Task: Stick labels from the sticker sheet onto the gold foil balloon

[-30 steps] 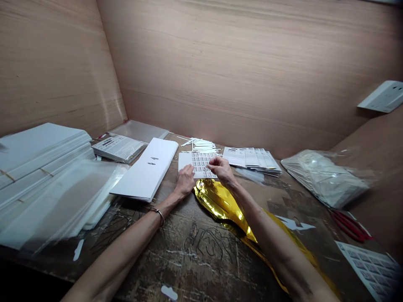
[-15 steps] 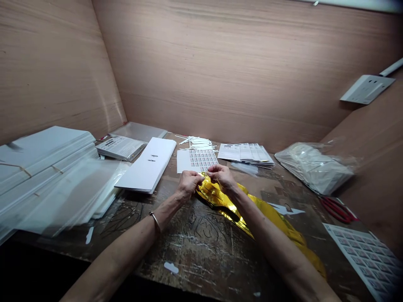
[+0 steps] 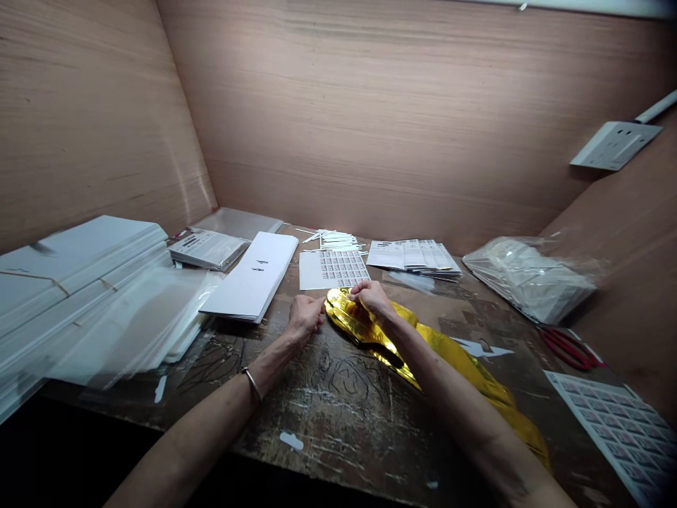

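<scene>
A crumpled gold foil piece [image 3: 370, 331] lies on the worn dark table [image 3: 338, 402], running under my right forearm. My right hand [image 3: 373, 296] is closed, its fingertips pressing on the foil's far end. My left hand [image 3: 305, 316] rests beside the foil's left edge, fingers curled down on the table, touching or nearly touching the foil. Just beyond both hands lies a white sheet of small printed stickers [image 3: 334, 269].
White card stacks [image 3: 79, 282] and clear sleeves sit at the left. A white folded card pile [image 3: 254, 275] lies beside them. White strips [image 3: 333, 240], leaflets [image 3: 410, 255], a plastic bag [image 3: 529, 279], red scissors [image 3: 568, 347] and another sticker sheet [image 3: 618, 430] lie to the right.
Both hands left the sticker sheet and came back to the gold foil. They pinched its far end together; now the left hand has lowered beside it.
</scene>
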Available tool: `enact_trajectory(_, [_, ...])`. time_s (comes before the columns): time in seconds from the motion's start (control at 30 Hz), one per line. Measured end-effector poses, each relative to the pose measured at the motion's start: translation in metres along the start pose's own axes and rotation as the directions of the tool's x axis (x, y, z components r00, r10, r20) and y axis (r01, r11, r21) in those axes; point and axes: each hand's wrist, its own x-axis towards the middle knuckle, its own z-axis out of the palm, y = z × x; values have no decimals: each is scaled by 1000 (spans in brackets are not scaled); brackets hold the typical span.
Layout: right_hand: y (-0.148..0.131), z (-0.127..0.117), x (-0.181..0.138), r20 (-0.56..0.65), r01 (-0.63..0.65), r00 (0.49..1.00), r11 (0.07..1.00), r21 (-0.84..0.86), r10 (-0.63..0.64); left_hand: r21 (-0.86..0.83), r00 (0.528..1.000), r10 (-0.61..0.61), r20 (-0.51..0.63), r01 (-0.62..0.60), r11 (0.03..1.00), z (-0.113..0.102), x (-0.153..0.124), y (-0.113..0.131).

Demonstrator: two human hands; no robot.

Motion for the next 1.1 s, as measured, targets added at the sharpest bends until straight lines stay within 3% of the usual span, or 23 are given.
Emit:
enact_trajectory(0.17, [5, 6, 7, -79, 3, 997, 996, -86, -10, 104, 999, 40, -16, -38, 994, 2, 3, -7])
enact_trajectory(0.5, [26, 11, 22, -83, 69, 992, 964, -255, -93, 238, 993, 117, -14, -110, 965, 3, 8, -15])
enact_trajectory(0.67, [19, 11, 15, -102, 45, 991, 918, -393, -92, 472, 971, 239, -32, -196, 860, 4, -1, -9])
enact_trajectory(0.73, [15, 11, 10, -114, 29, 989, 891, -452, -90, 598, 918, 396, 3, -319, 735, 7, -9, -7])
enact_trajectory(0.77, [12, 11, 8, -118, 22, 989, 877, -480, -90, 646, 870, 489, 59, -406, 646, 9, -12, -6])
enact_trajectory(0.83, [8, 10, 3, -126, 8, 988, 846, -532, -89, 683, 737, 638, 223, -585, 438, 13, -19, -7])
enact_trajectory(0.9, [5, 11, 0, -136, -5, 986, 812, -584, -92, 662, 607, 700, 375, -704, 256, 16, -21, -10])
enact_trajectory(0.93, [4, 11, -2, -140, -8, 985, 794, -608, -97, 652, 568, 704, 426, -732, 197, 18, -22, -13])
enact_trajectory(1.0, [4, 11, -4, -132, 7, 984, 761, -649, -121, 653, 546, 685, 482, -745, 134, 21, -21, -18])
enact_trajectory(1.1, [7, 11, -5, -86, 63, 981, 702, -710, -175, 668, 575, 633, 518, -734, 121, 23, -20, -25])
